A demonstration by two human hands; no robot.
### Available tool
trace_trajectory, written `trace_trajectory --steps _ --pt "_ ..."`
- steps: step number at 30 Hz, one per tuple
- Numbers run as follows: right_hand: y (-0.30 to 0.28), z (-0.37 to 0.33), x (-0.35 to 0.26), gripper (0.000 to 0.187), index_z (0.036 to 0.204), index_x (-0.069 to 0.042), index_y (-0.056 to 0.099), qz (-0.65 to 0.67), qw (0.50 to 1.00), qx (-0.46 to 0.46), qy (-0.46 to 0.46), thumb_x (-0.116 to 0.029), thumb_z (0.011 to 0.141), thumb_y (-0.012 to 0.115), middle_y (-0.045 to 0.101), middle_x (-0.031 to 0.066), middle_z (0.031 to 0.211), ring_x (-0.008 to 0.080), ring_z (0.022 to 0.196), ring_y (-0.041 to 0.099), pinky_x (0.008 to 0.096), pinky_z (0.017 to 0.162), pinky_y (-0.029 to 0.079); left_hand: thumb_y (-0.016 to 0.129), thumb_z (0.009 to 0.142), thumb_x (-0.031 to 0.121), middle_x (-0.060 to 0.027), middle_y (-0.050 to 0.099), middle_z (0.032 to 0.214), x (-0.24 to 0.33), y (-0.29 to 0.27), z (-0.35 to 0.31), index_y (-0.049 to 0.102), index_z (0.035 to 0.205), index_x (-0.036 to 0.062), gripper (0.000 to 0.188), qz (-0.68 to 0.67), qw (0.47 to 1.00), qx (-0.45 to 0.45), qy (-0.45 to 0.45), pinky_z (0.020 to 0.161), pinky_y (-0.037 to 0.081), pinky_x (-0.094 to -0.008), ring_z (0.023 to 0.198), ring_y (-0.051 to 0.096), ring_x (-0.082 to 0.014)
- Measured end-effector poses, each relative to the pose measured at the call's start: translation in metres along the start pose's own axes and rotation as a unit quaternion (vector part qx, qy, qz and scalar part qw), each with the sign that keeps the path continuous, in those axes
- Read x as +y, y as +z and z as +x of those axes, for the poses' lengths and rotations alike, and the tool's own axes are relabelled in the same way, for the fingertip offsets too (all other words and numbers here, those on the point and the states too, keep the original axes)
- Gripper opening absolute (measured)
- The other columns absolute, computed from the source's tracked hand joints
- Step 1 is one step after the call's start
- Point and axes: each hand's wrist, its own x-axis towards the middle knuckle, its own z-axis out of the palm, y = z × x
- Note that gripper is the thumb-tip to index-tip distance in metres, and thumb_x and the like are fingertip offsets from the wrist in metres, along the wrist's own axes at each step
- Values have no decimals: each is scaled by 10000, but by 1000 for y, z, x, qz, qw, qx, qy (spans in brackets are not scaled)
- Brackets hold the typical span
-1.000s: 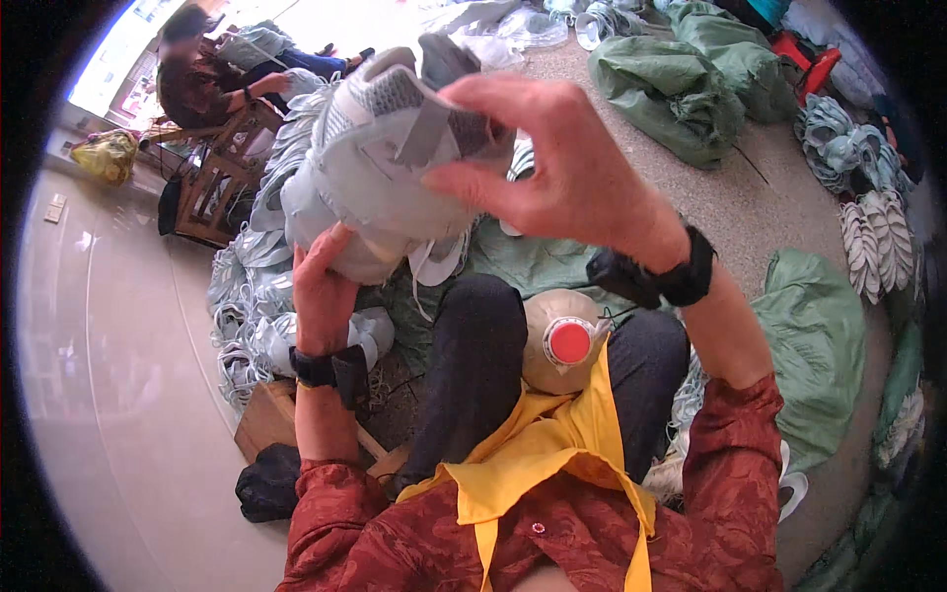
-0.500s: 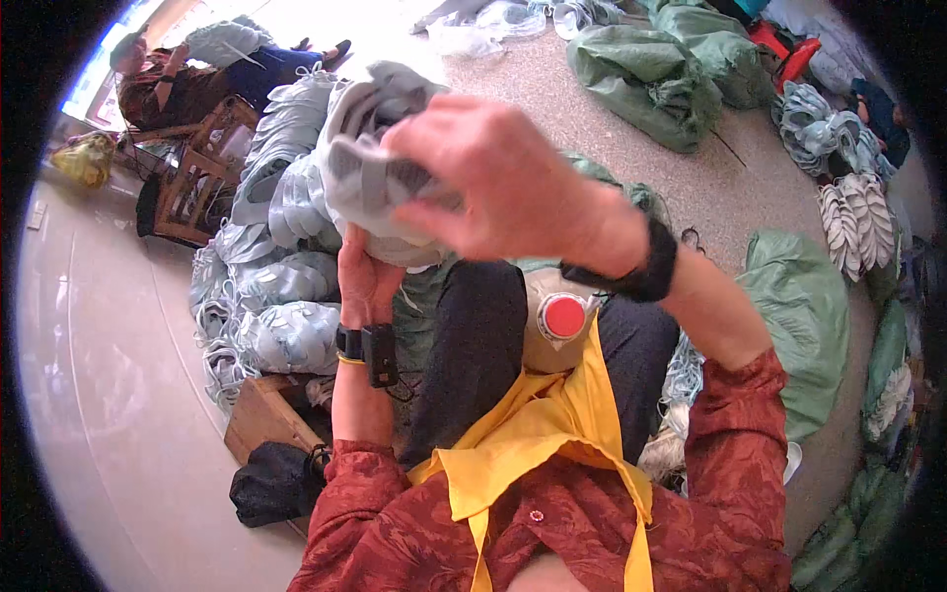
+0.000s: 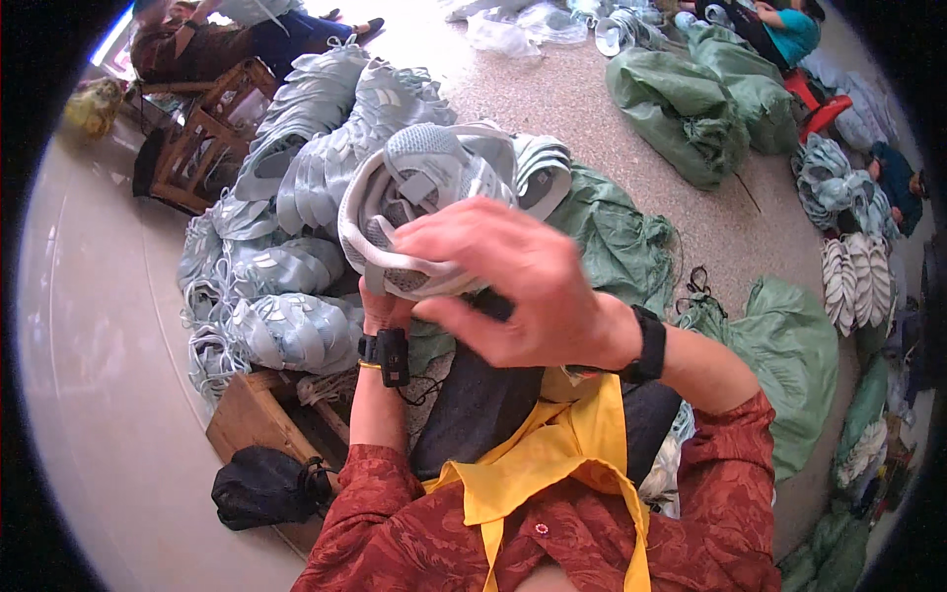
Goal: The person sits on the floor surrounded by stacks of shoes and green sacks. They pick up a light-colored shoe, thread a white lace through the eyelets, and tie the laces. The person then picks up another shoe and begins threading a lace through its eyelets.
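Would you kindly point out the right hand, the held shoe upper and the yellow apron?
Right hand (image 3: 523, 281): head view, back of hand.
Shoe upper (image 3: 426, 152): head view, pale mesh.
Yellow apron (image 3: 552, 483): head view, upper flap.

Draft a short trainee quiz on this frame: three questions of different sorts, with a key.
1. Which hand is mostly hidden by the pale grey mesh shoe upper?
2. The right hand's fingers are at: a) a green woven sack; b) the upper's pale padded collar; c) a brown wooden chair.
3. True or false: the soft black cloth bag lies left of the yellow cloth apron.

Key: 1. the left hand; 2. b; 3. true.
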Motion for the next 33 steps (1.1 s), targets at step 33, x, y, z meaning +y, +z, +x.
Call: trace_trajectory --steps 33 --pt "-31 -26 216 336 1168 22 656 95 853 -10 513 -281 1052 568 725 120 960 146 716 712 266 622 587 720 891 181 -135 594 1384 39 -87 -30 437 1479 32 670 15 987 153 36 1062 509 -468 1244 612 -287"
